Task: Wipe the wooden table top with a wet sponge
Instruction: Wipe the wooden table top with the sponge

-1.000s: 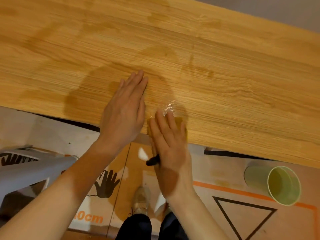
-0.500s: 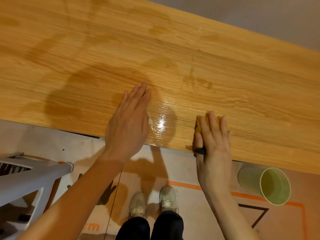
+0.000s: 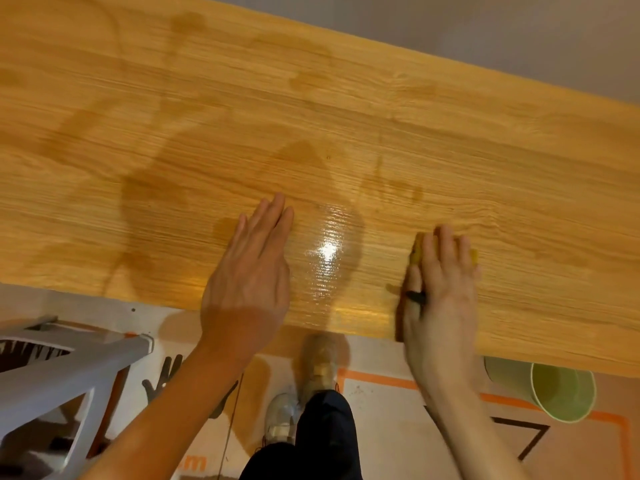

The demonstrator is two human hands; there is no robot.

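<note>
A wooden table top [image 3: 346, 109] fills the upper part of the head view, with dark damp streaks and a shiny wet patch [image 3: 329, 251] near its front edge. My right hand [image 3: 440, 289] presses flat on a yellow sponge [image 3: 417, 252], of which only the edges show beside my fingers; a dark ring sits on the thumb. To the left of the wet patch my left hand [image 3: 252, 275] rests flat on the wood, fingers together, holding nothing.
Below the table edge a green bucket [image 3: 557, 389] stands on the floor at the right. A grey plastic stool [image 3: 69, 368] is at the lower left. My shoes [image 3: 318, 365] stand on a marked floor mat with orange lines.
My right hand slid the sponge to the right along the front edge, leaving a shiny wet patch behind it. My left hand stayed flat on the wood. The view shifted right.
</note>
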